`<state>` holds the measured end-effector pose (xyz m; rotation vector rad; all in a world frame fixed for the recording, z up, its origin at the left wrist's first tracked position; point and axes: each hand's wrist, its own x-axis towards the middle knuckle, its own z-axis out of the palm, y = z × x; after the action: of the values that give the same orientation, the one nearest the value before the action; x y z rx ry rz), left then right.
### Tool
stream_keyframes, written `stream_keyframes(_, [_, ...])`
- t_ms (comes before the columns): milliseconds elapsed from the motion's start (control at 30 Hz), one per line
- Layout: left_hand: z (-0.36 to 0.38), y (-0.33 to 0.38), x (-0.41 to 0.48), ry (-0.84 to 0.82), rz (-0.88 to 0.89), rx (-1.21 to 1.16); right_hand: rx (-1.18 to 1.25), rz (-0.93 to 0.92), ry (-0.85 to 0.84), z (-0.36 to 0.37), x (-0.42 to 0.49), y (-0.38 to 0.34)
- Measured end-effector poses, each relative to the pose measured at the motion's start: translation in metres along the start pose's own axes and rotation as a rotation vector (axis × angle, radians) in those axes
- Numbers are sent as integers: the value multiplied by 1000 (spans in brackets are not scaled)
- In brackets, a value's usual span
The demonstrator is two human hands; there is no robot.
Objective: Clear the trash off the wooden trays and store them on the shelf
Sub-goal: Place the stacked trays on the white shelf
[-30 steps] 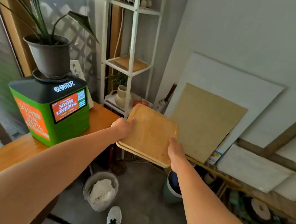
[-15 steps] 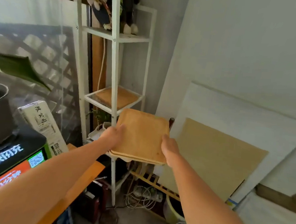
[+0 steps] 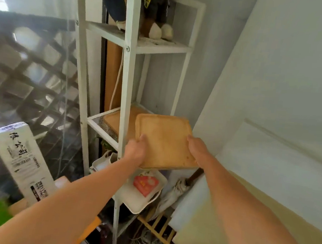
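1. The left hand [image 3: 136, 152] holds the near-left edge of the wooden tray [image 3: 164, 141], its thumb laid on top and its fingers [image 3: 141, 139] curled under. The right hand [image 3: 196, 150] closes on the tray's right edge in the same way.
2. The tray is in the air, nearly level, tilted a little towards the camera. I cannot tell whether a second tray is stacked beneath it.
3. Just beyond the left fingers rises the front post of the white metal shelf [image 3: 127, 79]; the tray's left edge sits beside this post, at the open side of the middle level.
4. On that middle mesh level, past the fingertips, one other wooden tray on the shelf [image 3: 115, 119] already lies flat.
5. Below the hands, one white dish [image 3: 142, 200] carries a red packet [image 3: 146, 184]; its print is too blurred to read.
6. Above the fingers, the upper level holds two plush toys [image 3: 141, 8].
7. To the left of the left arm stands one white box [image 3: 21, 161] on the counter [image 3: 86, 230], with black Chinese brush writing and a barcode, not legible.
8. To the right of the right hand, pale boards [image 3: 269, 171] lean on the wall.
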<state>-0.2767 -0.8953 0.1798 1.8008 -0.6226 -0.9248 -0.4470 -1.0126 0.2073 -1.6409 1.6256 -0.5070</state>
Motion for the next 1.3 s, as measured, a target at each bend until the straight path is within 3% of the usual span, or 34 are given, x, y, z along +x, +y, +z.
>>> stream_keyframes(367, [25,26,119,371,-229,-267,-280,-213,-243,73,188,-75])
stream_keyframes(567, [25,33,132,568,-223,-162,-312,-347,-349,110,225,-91])
stream_keyframes(800, [24,32,143,721,-273,49,-345,-398,-350,133,240,-103])
stream_keyframes(1067, [26,23,138,792,-273,71,-318,-389,-382,150,248,-97])
stream_keyframes(1300, [24,22,135,753,-221,77,-250,-438,-355,151,244,-86])
